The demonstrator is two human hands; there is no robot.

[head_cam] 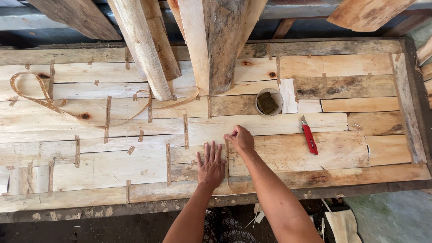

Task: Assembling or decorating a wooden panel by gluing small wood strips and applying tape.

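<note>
Evidently mid-taping, the left hand (210, 165) lies spread flat on the veneer sheets (135, 166) while the right hand (240, 138) pinches a tape strip (227, 157) along their seam, which likely wants pressing down next.

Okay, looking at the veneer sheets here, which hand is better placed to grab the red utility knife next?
Probably the right hand. It pinches brown paper tape on the pale wood veneer sheets, on the same side as the red utility knife. The left hand lies flat farther away, pressing the veneer.
</note>
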